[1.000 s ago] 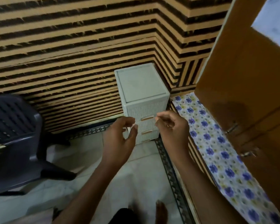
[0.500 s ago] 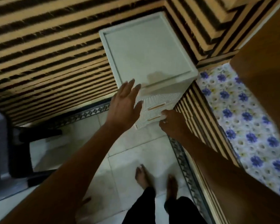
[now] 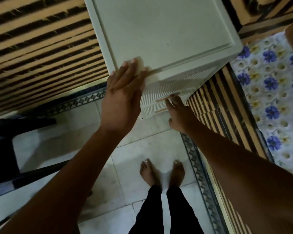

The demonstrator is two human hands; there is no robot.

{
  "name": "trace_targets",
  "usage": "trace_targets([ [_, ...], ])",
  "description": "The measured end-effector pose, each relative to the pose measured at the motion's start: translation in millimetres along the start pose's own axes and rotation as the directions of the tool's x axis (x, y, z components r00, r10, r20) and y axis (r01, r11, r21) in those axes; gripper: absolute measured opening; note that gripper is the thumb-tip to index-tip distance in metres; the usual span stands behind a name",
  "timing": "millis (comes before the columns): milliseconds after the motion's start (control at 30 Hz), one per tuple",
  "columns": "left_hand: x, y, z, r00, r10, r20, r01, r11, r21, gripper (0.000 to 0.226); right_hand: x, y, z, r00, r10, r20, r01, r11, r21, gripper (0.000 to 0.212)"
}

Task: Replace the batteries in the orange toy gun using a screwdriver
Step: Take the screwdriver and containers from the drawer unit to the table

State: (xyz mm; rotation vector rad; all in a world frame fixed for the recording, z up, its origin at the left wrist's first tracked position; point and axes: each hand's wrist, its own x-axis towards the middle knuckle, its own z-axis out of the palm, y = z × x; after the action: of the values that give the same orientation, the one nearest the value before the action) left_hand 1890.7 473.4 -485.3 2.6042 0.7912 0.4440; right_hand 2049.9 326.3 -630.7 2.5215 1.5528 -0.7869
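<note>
A white plastic drawer unit (image 3: 166, 36) stands in the corner against the striped wall. My left hand (image 3: 123, 93) lies flat with straight fingers on the front left edge of its top. Lower down, the fingertips of my right hand (image 3: 178, 112) reach a tan drawer handle (image 3: 162, 99) on the unit's ribbed front; whether they curl round the handle is hidden. No orange toy gun, screwdriver or batteries are in view.
A dark plastic chair (image 3: 5, 149) stands at the left on the pale tiled floor (image 3: 142, 146). A blue-flowered cloth (image 3: 271, 92) covers a surface at the right. My bare feet (image 3: 162, 173) stand just in front of the unit.
I have come closer and now look down on the unit. My left hand went from in front of it onto its top edge; my right hand dropped to a drawer handle.
</note>
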Motion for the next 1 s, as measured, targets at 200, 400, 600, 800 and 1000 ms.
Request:
trace_targets([
  [200,-1,3,2,0.999,-0.001,-0.035,0.002,1.000,0.020,0.040,-16,-3,4,0.995,0.054,-0.087,-0.062,0.994,-0.093,0.076],
  [400,2,12,-7,0.999,-0.030,0.010,0.030,0.999,0.021,0.040,-105,-10,9,0.958,0.047,-0.282,-0.114,0.967,-0.227,0.047],
  [600,6,20,-16,0.994,-0.076,0.073,0.074,0.997,0.033,0.041,-167,-4,-2,0.789,-0.050,-0.612,-0.061,0.985,-0.159,0.046],
  [800,7,23,-17,0.994,-0.079,0.078,0.076,0.996,0.052,0.041,-173,-3,-25,0.635,-0.081,-0.768,-0.015,0.993,-0.117,0.035],
  [1000,8,18,-17,0.995,-0.073,0.070,0.068,0.996,0.066,0.040,-150,-6,-22,0.621,-0.164,-0.767,0.103,0.986,-0.129,0.035],
])
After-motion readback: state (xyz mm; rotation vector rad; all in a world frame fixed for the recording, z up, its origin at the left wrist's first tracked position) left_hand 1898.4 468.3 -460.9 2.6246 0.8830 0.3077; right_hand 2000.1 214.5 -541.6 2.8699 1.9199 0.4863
